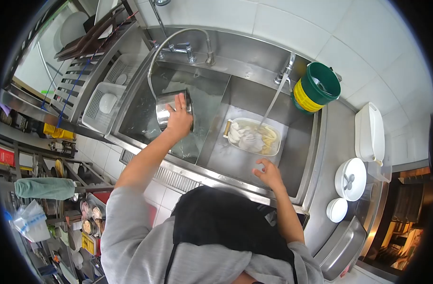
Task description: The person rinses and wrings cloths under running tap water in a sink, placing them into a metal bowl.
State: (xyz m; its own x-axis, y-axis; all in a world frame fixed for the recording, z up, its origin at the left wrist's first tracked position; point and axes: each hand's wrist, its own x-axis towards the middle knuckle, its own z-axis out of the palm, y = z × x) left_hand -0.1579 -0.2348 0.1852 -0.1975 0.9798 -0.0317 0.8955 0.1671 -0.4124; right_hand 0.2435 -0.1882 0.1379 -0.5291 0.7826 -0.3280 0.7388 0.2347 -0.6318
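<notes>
My left hand (179, 119) is on a shiny metal pot (164, 105), which lies tilted in the water of the left sink basin (145, 124). Its fingers and thumb rest against the pot's wall near the rim. Over the front of the right basin (226, 165), my right hand (267, 174) is held with thumb and fingers apart and nothing in it. Just beyond it sits a white rectangular container (276, 150) with a tan handle, holding pale pieces (249, 141) in water. A stream from the right tap (286, 71) falls into it.
A green bucket (316, 87) with a yellow band stands at the right back corner. White bowls (351, 189) and a metal pan (342, 251) are on the right counter. A hose faucet (178, 32) arches over the left basin. White baskets (95, 116) sit to the left.
</notes>
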